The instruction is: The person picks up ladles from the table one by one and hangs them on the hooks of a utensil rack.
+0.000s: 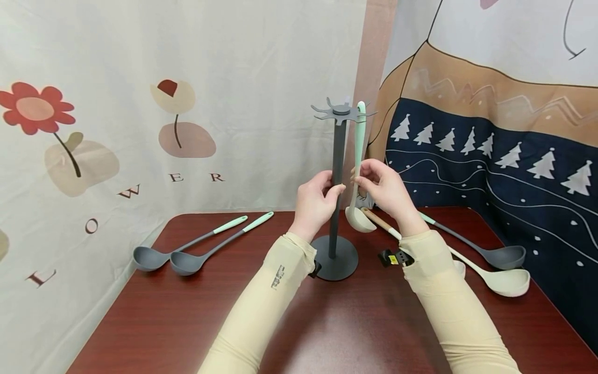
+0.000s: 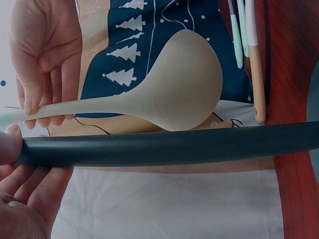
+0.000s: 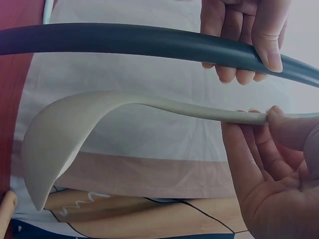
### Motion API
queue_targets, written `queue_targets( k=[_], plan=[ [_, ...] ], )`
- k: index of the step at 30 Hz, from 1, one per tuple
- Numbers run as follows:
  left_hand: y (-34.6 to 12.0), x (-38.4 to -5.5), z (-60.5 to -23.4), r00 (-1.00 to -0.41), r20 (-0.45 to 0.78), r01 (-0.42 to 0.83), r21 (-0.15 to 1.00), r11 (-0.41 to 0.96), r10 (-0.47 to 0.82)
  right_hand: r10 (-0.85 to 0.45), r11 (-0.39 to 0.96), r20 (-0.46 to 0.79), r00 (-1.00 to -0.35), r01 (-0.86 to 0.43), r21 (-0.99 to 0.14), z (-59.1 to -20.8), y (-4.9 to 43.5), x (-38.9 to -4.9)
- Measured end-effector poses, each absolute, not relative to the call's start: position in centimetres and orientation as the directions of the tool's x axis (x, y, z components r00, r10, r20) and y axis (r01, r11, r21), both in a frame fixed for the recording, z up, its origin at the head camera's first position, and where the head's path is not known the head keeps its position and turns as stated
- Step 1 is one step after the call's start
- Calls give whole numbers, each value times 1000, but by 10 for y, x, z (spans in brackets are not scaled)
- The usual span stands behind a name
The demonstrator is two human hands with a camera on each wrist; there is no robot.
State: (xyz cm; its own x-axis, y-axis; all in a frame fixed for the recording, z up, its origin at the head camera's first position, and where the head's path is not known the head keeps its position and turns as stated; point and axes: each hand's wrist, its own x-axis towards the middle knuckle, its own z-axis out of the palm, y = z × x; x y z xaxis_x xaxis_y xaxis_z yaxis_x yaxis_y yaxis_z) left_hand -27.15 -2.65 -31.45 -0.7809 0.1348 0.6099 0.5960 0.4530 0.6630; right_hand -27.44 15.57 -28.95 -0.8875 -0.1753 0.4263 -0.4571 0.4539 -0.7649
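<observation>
A dark grey utensil stand (image 1: 334,246) with a round base, an upright post and a ring of hooks (image 1: 341,110) stands on the table. My left hand (image 1: 317,202) grips the post around mid-height, thumb in front. Just right of it, my right hand (image 1: 385,189) pinches a cream ladle (image 1: 361,221) with a mint handle where the handle meets the cream shaft. The ladle hangs upright, bowl down, above the base's right side. Its handle top overlaps the right-hand hooks in the head view. In the right wrist view, the ladle's shaft (image 3: 194,110) runs beside the post, apart from it.
Two grey ladles with mint handles (image 1: 201,258) lie at the table's left. On the right lie a grey ladle (image 1: 504,257), a cream ladle (image 1: 509,283) and a wooden-handled utensil (image 1: 380,221), partly behind my right arm. Printed curtains hang behind the table (image 1: 187,322).
</observation>
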Motion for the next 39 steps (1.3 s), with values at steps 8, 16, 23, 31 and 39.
queue_targets(
  k=[8,16,23,31,39],
  plan=[
    [-27,-272,-314,-780,611,599,670,438,132,-211,410,381,-900,-436,-802,-288,157,-275],
    [-28,-271,-313,-782,611,596,673,437,126,-254,375,393,-884,-465,-802,-290,158,-276],
    [-27,-271,-313,-782,611,594,670,445,124,-280,384,371,-885,-458,-802,-292,165,-277],
    [-26,-270,-313,-786,604,593,678,436,130,-323,358,321,-890,-429,-830,-300,182,-280],
    [-26,-271,-314,-777,616,600,664,446,129,-277,449,253,-927,-357,-819,-311,193,-285]
  ],
)
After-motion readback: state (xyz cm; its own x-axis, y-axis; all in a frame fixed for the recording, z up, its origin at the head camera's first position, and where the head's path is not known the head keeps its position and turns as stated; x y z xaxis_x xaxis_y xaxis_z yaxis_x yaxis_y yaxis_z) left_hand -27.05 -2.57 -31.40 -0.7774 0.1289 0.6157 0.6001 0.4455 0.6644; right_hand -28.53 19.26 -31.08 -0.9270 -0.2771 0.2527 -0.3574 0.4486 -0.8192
